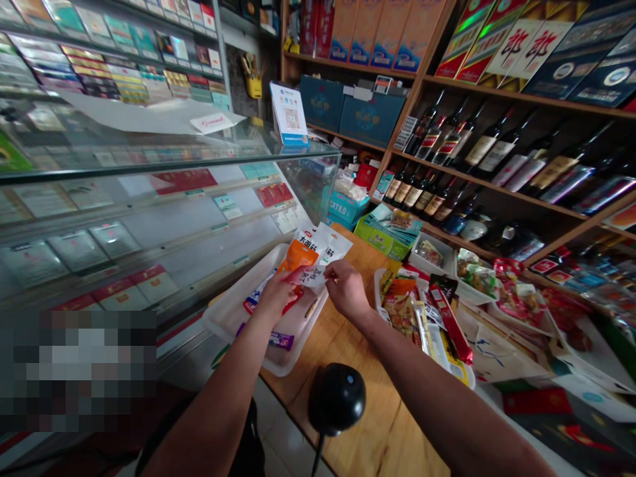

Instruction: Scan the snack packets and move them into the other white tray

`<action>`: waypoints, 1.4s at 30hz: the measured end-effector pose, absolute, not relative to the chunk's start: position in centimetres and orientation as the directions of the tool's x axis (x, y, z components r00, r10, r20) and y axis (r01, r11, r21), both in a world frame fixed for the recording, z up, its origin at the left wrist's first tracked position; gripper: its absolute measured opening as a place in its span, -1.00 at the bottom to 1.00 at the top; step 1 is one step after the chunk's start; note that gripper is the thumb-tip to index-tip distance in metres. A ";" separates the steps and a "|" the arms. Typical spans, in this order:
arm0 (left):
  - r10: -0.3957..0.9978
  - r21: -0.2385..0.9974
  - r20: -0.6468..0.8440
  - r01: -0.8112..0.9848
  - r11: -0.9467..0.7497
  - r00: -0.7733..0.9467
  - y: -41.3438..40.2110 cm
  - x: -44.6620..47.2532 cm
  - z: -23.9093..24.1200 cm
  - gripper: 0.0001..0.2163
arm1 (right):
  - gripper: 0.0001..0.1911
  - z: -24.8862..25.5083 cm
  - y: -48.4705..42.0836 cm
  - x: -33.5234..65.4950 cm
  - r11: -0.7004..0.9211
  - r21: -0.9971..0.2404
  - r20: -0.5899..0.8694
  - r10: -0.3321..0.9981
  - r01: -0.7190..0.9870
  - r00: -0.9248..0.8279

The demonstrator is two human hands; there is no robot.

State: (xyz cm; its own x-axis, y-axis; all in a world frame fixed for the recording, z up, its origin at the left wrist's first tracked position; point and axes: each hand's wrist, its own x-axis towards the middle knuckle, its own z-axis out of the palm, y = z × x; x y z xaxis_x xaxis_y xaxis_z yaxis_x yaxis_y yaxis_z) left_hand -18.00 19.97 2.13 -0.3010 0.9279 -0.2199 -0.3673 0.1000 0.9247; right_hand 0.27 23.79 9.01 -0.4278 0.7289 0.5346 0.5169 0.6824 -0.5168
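Observation:
My left hand [278, 295] and my right hand [348, 289] meet over a white plastic tray [218, 317] on a wooden counter [322, 344]. Between them is a small white snack packet [313, 275] with black characters; the left fingers close on its left side, and the right fingers pinch its right edge. Behind it, an orange snack packet [297, 254] and white packets [335, 242] with black lettering stand at the tray's far end. A purple-wrapped snack [281, 340] lies near the tray's close end. My left hand partly hides a blue-and-red packet [255, 296].
A black rounded device [338, 397] with a cable stands on the near counter. To the right sits a second tray full of packaged snacks [402, 301]. A glass display case [199, 232] borders the left; shelves of bottles [487, 146] rise at the back right.

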 end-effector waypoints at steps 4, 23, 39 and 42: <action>0.964 0.727 -0.216 -0.684 0.052 -0.156 17.7 -16.2 3.9 -0.79 | -0.70 9.9 20.5 3.2 0.746 -0.553 0.620 0.666 0.372 -0.414; 0.968 0.939 -0.051 -0.341 -0.038 -0.247 6.4 -6.8 10.8 -0.73 | -0.60 13.4 9.0 13.1 0.479 -0.758 0.486 0.867 0.443 -0.106; 0.818 0.595 0.564 0.632 -0.496 0.111 0.8 -3.3 13.3 -0.85 | -0.75 12.6 7.2 14.3 -0.330 -0.886 -0.242 0.928 -0.325 -0.283; 0.824 0.599 0.555 0.635 -0.488 0.110 0.8 -3.3 13.1 -0.85 | -0.75 11.8 7.3 14.5 -0.348 -0.867 -0.232 0.915 -0.357 -0.331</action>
